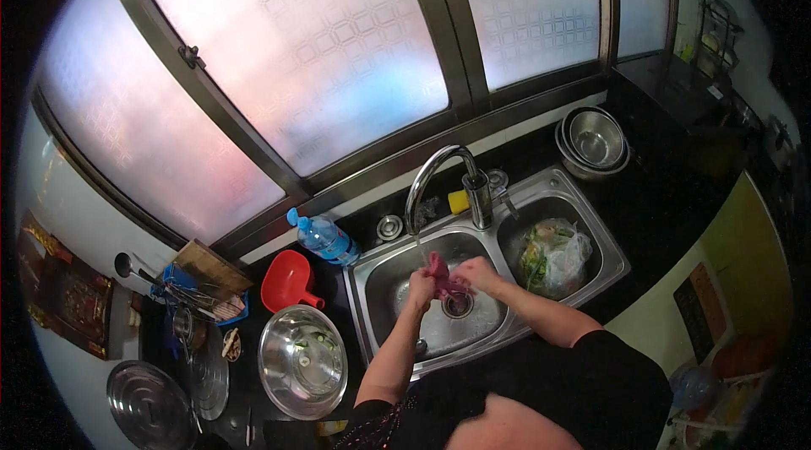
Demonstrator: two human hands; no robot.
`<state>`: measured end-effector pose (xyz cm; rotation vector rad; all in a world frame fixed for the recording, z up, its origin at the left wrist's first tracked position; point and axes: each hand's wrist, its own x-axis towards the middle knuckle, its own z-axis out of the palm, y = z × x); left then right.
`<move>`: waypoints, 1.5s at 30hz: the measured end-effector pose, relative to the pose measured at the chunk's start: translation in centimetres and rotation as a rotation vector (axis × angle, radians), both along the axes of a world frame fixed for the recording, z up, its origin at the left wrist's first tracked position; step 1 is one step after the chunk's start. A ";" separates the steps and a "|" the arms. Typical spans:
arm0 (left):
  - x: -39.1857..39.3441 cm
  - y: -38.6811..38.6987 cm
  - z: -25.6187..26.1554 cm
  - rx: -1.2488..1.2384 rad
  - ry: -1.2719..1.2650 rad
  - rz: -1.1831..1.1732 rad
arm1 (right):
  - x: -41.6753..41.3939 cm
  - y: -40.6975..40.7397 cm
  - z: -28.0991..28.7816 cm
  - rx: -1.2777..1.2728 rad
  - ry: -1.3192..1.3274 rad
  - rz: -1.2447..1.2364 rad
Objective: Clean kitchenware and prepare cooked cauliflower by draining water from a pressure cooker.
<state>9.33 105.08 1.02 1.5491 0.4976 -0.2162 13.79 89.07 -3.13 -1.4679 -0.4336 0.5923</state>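
Observation:
Under the running stream of the chrome gooseneck faucet [480,200], a dark pink cloth [443,279] hangs above the drain of the left basin [459,326] of a steel double sink. My left hand [422,288] is closed on the cloth's left side. At its right side is my right hand [478,274], with fingers bent and gripping the cloth's edge. Some water and suds lie in the basin. In the right basin sits a clear plastic bag [567,260] with leafy green scraps.
Left of the sink stand a red plastic scoop [288,282], a steel bowl [303,361] with green pieces, a blue-capped bottle [327,241] and pot lids [152,402]. Behind the faucet lies a yellow sponge [458,202]. Nested steel bowls [595,138] sit at the back right.

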 end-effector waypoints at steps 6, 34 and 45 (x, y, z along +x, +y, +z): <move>0.9 1.2 -2.8 0.174 -0.199 -0.004 | 3.4 -2.8 -2.3 0.007 0.318 -0.499; -2.4 1.1 6.0 -0.682 -0.384 0.297 | 1.0 -0.6 -2.7 0.481 0.497 0.365; -6.7 -2.1 0.4 0.772 -0.647 -0.260 | -5.5 3.1 -1.3 0.732 0.919 0.275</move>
